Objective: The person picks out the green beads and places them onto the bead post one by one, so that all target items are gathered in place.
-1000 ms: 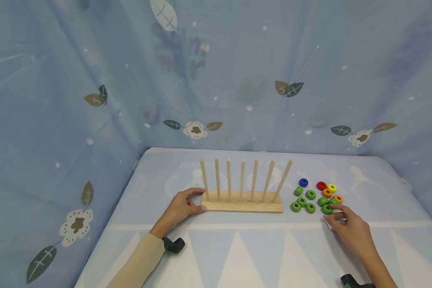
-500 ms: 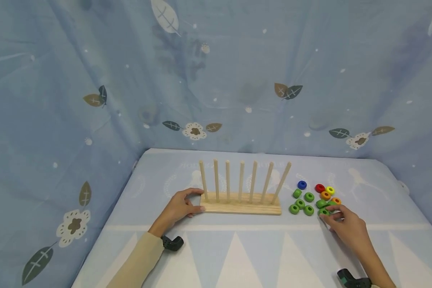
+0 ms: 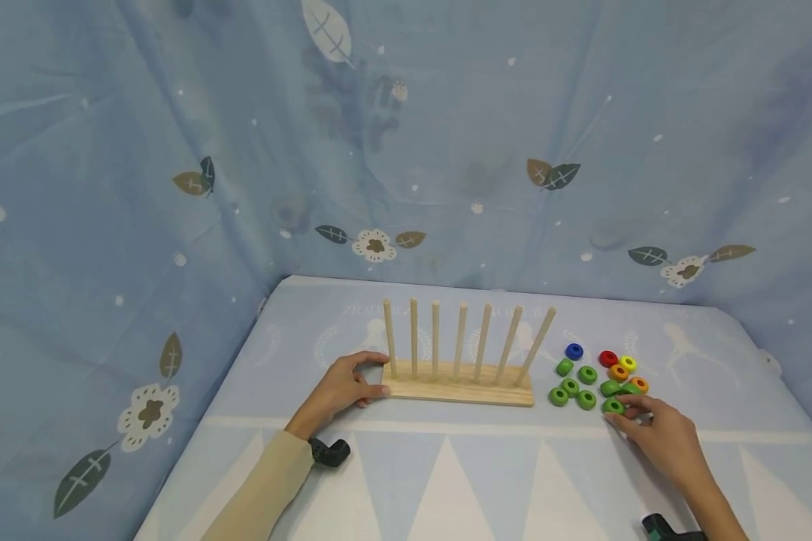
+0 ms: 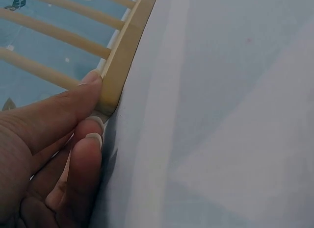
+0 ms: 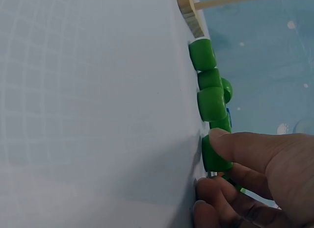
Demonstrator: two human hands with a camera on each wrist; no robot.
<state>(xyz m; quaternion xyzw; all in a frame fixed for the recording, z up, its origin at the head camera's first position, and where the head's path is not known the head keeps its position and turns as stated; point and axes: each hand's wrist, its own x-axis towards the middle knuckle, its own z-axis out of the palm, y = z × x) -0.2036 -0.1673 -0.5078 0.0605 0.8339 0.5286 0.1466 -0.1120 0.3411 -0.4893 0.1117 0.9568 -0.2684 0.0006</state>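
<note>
A pale wooden peg stand [image 3: 456,389] lies lengthwise on the table, its several upright pegs bare. My left hand [image 3: 341,387] grips its left end, thumb at the front edge and index finger toward the back. The left wrist view shows the thumb pressed to the corner of the wooden base [image 4: 128,51]. To the right of the stand, my right hand [image 3: 666,436] pinches a green bead [image 3: 613,406] at the near side of a bead group. In the right wrist view the thumb lies over this green bead [image 5: 215,158], and the index finger is partly hidden behind it.
Several other green beads [image 3: 587,374] lie between the stand and my right hand. Behind them are a blue bead [image 3: 574,351], a red bead [image 3: 607,358], a yellow bead [image 3: 627,364] and two orange beads [image 3: 619,372]. A patterned blue cloth [image 3: 446,150] hangs beyond the table.
The head view has shifted slightly. My right fingertips have moved a little toward the near edge with the green bead, showing more of the beads behind. My left hand stays on the stand.
</note>
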